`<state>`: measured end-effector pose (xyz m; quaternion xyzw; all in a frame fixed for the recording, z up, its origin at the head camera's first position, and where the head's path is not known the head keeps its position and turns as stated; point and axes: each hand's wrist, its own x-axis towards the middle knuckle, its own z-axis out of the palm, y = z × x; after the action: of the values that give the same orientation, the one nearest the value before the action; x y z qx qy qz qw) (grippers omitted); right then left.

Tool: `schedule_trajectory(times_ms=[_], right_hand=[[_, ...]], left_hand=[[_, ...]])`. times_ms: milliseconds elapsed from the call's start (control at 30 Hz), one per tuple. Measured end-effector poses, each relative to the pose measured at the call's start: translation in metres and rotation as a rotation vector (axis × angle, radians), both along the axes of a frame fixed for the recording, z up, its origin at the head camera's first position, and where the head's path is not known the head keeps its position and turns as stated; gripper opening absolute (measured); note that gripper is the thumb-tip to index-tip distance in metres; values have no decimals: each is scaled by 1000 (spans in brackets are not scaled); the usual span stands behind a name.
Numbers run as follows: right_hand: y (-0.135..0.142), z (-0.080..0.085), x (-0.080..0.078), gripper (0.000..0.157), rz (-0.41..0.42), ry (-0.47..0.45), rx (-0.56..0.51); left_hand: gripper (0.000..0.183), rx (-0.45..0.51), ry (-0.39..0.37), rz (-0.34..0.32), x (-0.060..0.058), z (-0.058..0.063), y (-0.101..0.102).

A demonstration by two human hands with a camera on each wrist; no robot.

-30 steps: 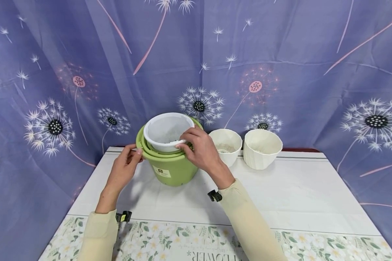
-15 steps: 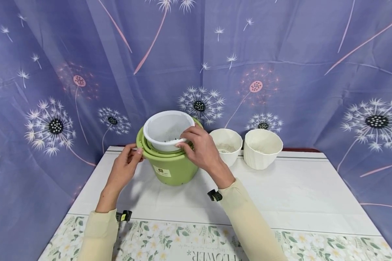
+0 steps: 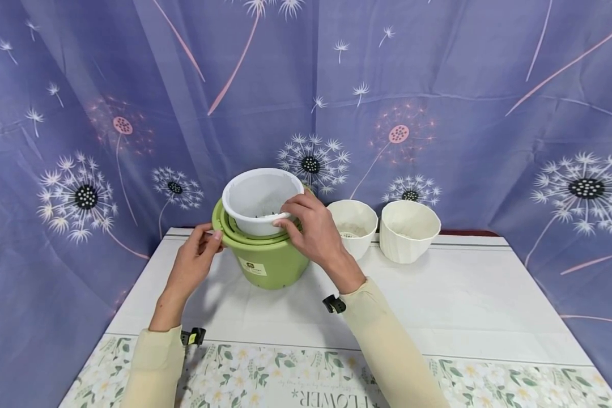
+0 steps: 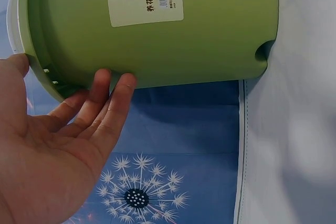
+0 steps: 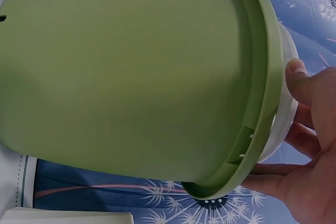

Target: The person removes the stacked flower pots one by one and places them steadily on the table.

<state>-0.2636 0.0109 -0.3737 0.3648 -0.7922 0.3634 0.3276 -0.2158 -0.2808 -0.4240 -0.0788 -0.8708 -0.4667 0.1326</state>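
Note:
A green flowerpot (image 3: pixel 280 269) with a paper label on its side stands upright at the left back of the table. More green rims are nested inside it. In its mouth sits a smaller white flowerpot (image 3: pixel 252 225), raised partly above the green rims. My right hand (image 3: pixel 318 235) pinches the white pot's near right rim between thumb and fingers. With thumb and fingers my left hand (image 3: pixel 192 263) grips the green pot's left rim. In the left wrist view, the left fingers (image 4: pixel 113 95) lie along the pot's side below the rim. The white pot's lower part is hidden.
Two cream fluted pots, the nearer one (image 3: pixel 359 246) and the far right one (image 3: pixel 408 249), stand right of the green pot. A white and floral cloth (image 3: pixel 454 300) covers the table. Behind hangs a blue dandelion curtain (image 3: pixel 464 130).
My right hand has raised the white pot slightly out of the green ones, so more of its outer wall shows. My left hand and the green pot have stayed in place.

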Motion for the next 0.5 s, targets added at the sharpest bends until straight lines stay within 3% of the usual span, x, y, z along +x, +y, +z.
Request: schedule_trajectory(times_ms=[500], right_hand=[[-1, 2, 1, 20, 4, 34, -53]], left_hand=[[54, -5, 5, -2, 0, -1, -1]])
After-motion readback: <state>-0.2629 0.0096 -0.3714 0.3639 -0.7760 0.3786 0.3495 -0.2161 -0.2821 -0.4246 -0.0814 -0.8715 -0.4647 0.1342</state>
